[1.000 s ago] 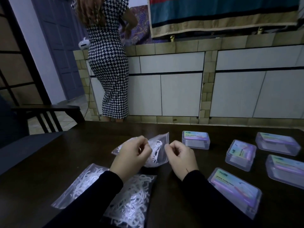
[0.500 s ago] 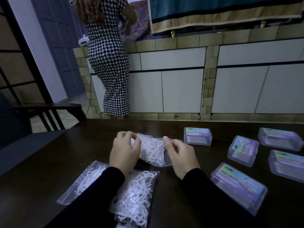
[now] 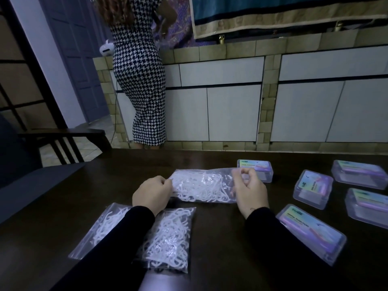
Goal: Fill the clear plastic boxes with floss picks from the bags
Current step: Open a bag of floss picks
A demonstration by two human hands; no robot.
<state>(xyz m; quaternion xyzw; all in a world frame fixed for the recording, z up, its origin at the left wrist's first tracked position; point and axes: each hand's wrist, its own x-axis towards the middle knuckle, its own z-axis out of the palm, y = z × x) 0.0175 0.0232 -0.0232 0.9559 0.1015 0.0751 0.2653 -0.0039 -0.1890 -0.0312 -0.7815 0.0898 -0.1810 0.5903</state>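
Five closed boxes beside bags

Right-edge plastic box cut off by frame; left forearm hides part of near bags (labels too blurry to read).

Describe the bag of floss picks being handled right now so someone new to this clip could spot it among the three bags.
On the dark wooden table, three clear bags of white floss picks lie left of the plastic boxes. The handled bag is the farthest one, stretched sideways between the left hand and right hand; the other two lie flat under the forearms.
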